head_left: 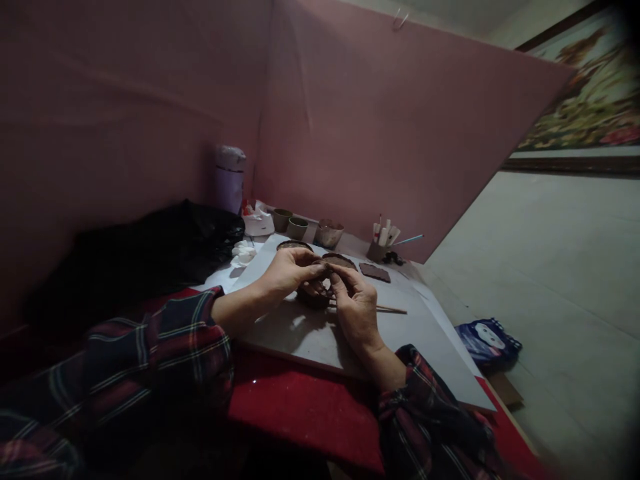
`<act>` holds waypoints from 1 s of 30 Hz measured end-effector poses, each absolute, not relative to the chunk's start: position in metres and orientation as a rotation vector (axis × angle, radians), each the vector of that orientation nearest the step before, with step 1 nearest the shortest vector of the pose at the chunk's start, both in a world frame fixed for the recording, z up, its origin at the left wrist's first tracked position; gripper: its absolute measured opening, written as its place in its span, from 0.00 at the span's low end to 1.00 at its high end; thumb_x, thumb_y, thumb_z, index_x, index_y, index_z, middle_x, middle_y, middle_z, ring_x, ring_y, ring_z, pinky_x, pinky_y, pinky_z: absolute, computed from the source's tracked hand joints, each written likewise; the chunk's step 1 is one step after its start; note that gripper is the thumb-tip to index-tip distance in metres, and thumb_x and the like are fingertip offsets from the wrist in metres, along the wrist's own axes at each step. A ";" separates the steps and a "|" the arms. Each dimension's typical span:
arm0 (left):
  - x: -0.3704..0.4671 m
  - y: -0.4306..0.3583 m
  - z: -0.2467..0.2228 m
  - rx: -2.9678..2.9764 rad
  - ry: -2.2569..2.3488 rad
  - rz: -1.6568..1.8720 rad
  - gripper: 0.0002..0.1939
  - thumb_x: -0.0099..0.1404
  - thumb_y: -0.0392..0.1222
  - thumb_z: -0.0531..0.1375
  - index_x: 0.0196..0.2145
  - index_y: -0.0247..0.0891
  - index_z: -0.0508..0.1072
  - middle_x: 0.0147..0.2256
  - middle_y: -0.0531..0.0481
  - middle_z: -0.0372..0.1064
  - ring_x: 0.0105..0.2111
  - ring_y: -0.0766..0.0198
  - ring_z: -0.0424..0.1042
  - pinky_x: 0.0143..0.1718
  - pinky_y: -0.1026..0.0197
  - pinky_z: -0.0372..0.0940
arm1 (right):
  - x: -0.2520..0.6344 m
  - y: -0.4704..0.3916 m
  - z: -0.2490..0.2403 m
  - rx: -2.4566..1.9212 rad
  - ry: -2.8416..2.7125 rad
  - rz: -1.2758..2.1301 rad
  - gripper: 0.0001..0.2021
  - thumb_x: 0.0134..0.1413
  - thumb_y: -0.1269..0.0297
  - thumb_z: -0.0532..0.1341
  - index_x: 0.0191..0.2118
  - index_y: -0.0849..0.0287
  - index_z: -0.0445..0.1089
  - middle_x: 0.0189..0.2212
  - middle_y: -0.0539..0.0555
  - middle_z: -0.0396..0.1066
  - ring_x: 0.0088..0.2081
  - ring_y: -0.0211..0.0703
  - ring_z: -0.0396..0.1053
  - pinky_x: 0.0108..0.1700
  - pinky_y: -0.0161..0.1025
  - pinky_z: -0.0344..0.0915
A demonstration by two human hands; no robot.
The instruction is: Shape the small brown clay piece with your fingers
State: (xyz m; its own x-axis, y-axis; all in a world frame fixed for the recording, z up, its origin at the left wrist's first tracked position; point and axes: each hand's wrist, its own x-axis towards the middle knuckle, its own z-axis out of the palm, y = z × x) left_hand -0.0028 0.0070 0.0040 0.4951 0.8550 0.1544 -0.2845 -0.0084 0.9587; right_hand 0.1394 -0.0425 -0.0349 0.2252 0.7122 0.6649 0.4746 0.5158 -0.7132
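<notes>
My left hand (295, 270) and my right hand (355, 300) meet over the white board (320, 340), fingertips pinched together. Between them is a small piece of dark brown clay (324, 265), mostly covered by the fingers. Just below the fingers sits a dark round clay piece (314, 300), partly hidden by both hands. A thin wooden stick (393, 309) lies on the board and passes behind my right hand. Two round pieces with dark rims, one at the back left (295, 244) and one beside it (343, 260), stand behind the hands. To their right lies a flat brown clay slab (375, 272).
Small cups (298, 229) and a stained tub (329, 235) line the back edge. A holder (379, 251) carries several tools. Left are a black plastic bag (165, 243), a purple bottle (230, 180) and crumpled tissue (243, 253). Red cloth (300, 407) covers the table's front.
</notes>
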 end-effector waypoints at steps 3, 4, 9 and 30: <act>-0.002 0.005 0.007 1.277 0.620 1.031 0.02 0.59 0.27 0.63 0.32 0.26 0.73 0.22 0.51 0.71 0.17 0.71 0.70 0.19 0.70 0.66 | 0.140 -0.042 -0.036 -1.075 -1.447 0.235 0.12 0.60 0.65 0.59 0.45 0.59 0.77 0.43 0.57 0.77 0.46 0.44 0.73 0.51 0.43 0.68; -0.002 0.005 0.007 1.281 0.631 1.048 0.02 0.59 0.27 0.63 0.31 0.26 0.73 0.22 0.51 0.71 0.17 0.72 0.69 0.18 0.71 0.66 | 0.140 -0.042 -0.036 -1.062 -1.457 0.248 0.13 0.59 0.65 0.59 0.46 0.58 0.77 0.43 0.57 0.77 0.46 0.44 0.73 0.52 0.43 0.68; -0.003 0.009 0.005 1.322 0.666 1.105 0.01 0.59 0.27 0.62 0.30 0.27 0.74 0.23 0.52 0.70 0.17 0.72 0.68 0.18 0.69 0.66 | 0.139 -0.040 -0.041 -1.055 -1.571 0.278 0.17 0.59 0.64 0.60 0.53 0.54 0.75 0.48 0.57 0.74 0.51 0.45 0.72 0.55 0.44 0.69; -0.003 0.015 -0.006 1.174 0.517 0.958 0.08 0.57 0.35 0.67 0.32 0.28 0.72 0.24 0.51 0.70 0.18 0.71 0.68 0.18 0.70 0.62 | 0.139 -0.047 -0.035 -1.064 -1.526 -0.045 0.10 0.60 0.71 0.57 0.42 0.58 0.74 0.43 0.57 0.74 0.47 0.44 0.71 0.52 0.45 0.69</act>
State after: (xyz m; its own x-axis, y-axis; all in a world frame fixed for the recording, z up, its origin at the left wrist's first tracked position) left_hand -0.0028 0.0150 -0.0056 0.5236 0.8420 0.1298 -0.3544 0.0768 0.9319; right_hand 0.1391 -0.0474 -0.0347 0.1348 0.5797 0.8036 0.6261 0.5787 -0.5226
